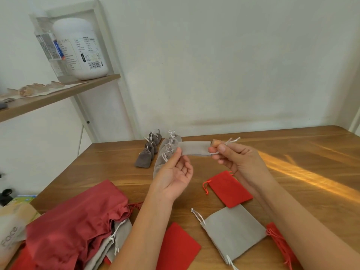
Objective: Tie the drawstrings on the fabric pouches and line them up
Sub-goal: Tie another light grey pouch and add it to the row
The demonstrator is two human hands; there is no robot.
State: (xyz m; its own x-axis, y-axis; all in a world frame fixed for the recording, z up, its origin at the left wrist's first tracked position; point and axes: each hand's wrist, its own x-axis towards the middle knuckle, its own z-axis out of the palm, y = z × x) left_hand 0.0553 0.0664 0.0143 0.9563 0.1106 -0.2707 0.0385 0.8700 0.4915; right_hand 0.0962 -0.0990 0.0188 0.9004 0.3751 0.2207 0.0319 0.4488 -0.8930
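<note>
I hold a small light grey pouch (194, 148) flat in the air above the table. My left hand (176, 175) pinches its left end between thumb and fingertips. My right hand (231, 155) pinches the mouth end and its white drawstrings (231, 141), which stick up to the right. Behind it, tied dark grey pouches (150, 149) stand in a row, and tied light grey pouches (167, 151) stand in a second row beside them. Untied pouches lie nearer me: a red one (228, 189), a light grey one (233, 232) and another red one (178, 248).
A large dark red drawstring bag (78, 223) lies at the front left over more grey pouches (115, 242). A red pouch (280, 244) lies under my right forearm. A shelf (58, 94) with a white jar (81, 49) stands at the left. The wooden table (292, 162) has bare surface at right.
</note>
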